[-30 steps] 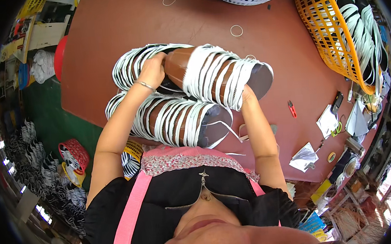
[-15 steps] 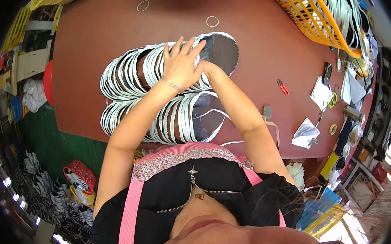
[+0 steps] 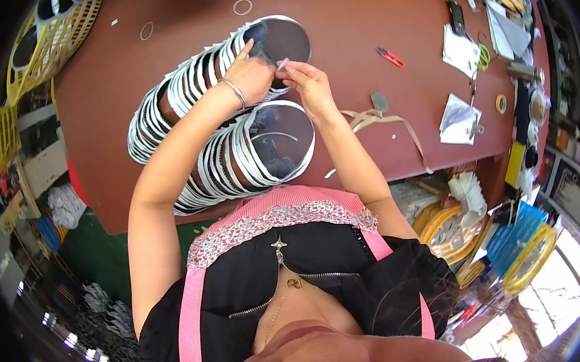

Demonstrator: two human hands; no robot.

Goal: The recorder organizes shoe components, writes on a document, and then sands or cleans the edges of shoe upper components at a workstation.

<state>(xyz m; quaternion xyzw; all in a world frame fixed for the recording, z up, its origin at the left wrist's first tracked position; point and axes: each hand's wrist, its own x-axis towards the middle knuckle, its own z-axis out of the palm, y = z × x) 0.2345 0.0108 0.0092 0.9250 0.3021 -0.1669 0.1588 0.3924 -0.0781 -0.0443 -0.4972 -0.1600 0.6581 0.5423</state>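
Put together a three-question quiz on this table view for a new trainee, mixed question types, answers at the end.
1. True or false: the right hand pinches a small pale strip.

2. Multiple choice: which of these lies closest to the beige strap?
A) the roll of tape
B) the grey block
C) the red snips

3. Short answer: counting from the pink apron, is the left hand at the nearer white-edged bundle or the farther one?

Key:
1. True
2. B
3. The farther one
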